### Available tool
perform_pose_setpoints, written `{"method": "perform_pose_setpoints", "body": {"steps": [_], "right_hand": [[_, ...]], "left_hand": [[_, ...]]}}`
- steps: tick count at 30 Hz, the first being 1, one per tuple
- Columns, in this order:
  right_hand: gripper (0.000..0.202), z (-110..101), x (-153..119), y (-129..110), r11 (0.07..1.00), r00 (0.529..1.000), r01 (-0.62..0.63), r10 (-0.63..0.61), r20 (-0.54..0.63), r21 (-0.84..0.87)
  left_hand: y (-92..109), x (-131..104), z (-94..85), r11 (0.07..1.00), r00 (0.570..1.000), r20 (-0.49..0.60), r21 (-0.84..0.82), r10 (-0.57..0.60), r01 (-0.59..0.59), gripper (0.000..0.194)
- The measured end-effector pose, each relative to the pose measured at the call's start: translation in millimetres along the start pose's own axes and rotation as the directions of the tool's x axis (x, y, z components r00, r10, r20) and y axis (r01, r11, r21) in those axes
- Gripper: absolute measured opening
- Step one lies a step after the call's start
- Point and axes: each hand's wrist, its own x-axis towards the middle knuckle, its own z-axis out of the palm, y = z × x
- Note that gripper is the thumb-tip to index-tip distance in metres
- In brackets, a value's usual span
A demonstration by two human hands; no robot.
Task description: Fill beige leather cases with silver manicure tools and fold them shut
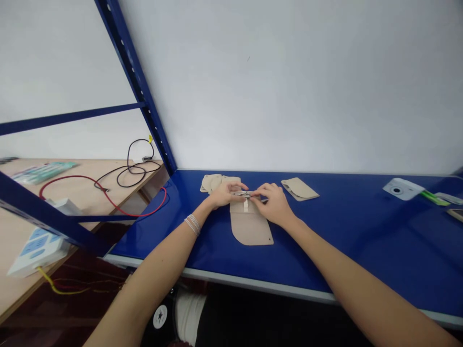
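A flat beige pouch [251,228] with a rounded corner and a small dark hole lies unfolded on the blue shelf. Above its upper part, my left hand [224,193] is closed on a small silver metal tool [241,193] that looks like nail clippers. My right hand [274,203] is closed too, its thumb and fingertips pinched at the tool's right end. Just below the fingertips, a pale strap or tab [246,206] stands out on the pouch. The fingers hide part of the tool and of the pouch's upper edge.
Several beige pieces [211,182] lie behind my left hand; a folded beige pouch [299,188] sits right of my right hand. Farther right is a white camera-like device [403,189] with a green strip. A blue post [141,91], cables and a power strip [39,250] stand left.
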Motion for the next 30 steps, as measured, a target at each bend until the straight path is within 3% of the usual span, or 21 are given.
{"method": "perform_pose_setpoints", "body": {"steps": [6, 10, 14, 16, 18, 22, 25, 28, 30], "right_hand": [[0.014, -4, 4, 5, 0.998, 0.998, -0.005, 0.009, -0.069, 0.057], [0.016, -19, 10, 24, 0.990, 0.982, -0.131, 0.137, -0.127, 0.053], [0.020, -32, 11, 40, 0.971, 0.963, -0.241, 0.240, 0.125, -0.007], [0.022, -34, 10, 42, 0.973, 0.940, -0.226, 0.232, 0.249, -0.054], [0.021, -32, 9, 42, 0.976, 0.934, -0.194, 0.216, 0.285, -0.101], [0.017, -28, 8, 40, 0.978, 0.954, -0.145, 0.178, 0.242, -0.149], [0.013, -29, 10, 39, 0.963, 0.953, -0.219, 0.245, 0.176, -0.155], [0.014, -31, 11, 36, 0.943, 0.940, -0.328, 0.331, 0.084, -0.056], [0.015, -31, 12, 31, 0.941, 0.943, -0.332, 0.329, 0.054, 0.063]], "left_hand": [[-2, 1, -0.4, 1.000, 1.000, -0.025, -0.008, -0.001, 0.001, 0.046], [-4, 2, -1.2, 1.000, 1.000, -0.030, -0.001, -0.006, 0.006, 0.047], [-7, 4, -2.5, 1.000, 0.999, -0.044, 0.006, 0.003, -0.003, 0.048], [-9, 5, -3.0, 1.000, 0.998, -0.056, 0.003, -0.008, 0.008, 0.048], [-10, 6, -3.2, 1.000, 0.997, -0.072, -0.002, -0.020, 0.020, 0.048], [-9, 6, -2.7, 1.000, 0.994, -0.105, -0.008, -0.014, 0.013, 0.048], [-7, 5, -1.8, 1.000, 0.993, -0.117, 0.013, 0.002, 0.000, 0.050], [-4, 4, -0.8, 1.000, 0.992, -0.122, 0.013, 0.019, -0.018, 0.055], [-3, 3, -0.3, 1.000, 0.992, -0.127, 0.007, 0.023, -0.022, 0.057]]}}
